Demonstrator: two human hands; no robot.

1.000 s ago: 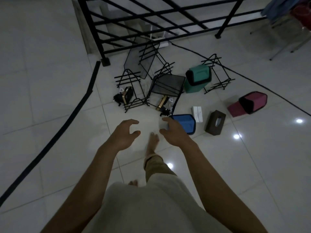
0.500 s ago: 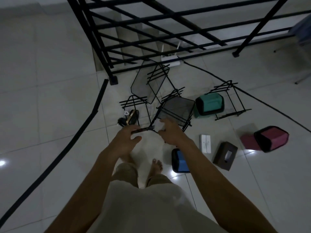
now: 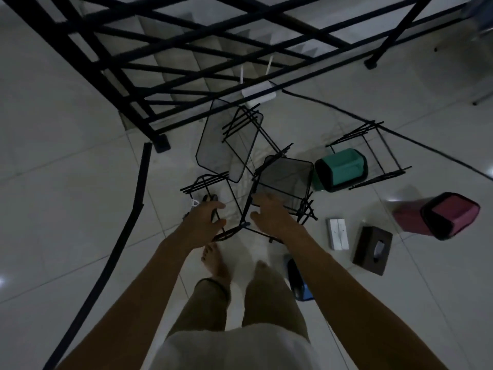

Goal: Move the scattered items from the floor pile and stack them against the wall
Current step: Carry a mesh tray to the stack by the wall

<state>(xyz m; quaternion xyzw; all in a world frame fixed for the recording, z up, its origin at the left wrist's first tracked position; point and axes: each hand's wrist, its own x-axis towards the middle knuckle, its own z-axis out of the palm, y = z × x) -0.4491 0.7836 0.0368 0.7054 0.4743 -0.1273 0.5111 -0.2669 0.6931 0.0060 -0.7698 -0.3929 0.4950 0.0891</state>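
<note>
Black wire rack on the floor, left hand has its grip curled round the frame. Right hand rests on the mesh side, fingers loose.

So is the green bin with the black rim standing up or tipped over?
Tipped over. The green bin with the black rim lies on its side, mouth facing sideways.

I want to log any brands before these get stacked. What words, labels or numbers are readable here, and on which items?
None can be read.
white flat box: faint marks, too dim and small to read.
brown tissue box: no print visible.
green bin, pink bin, blue bin: no labels showing.
white tag by the left hand: too small to tell.
</note>
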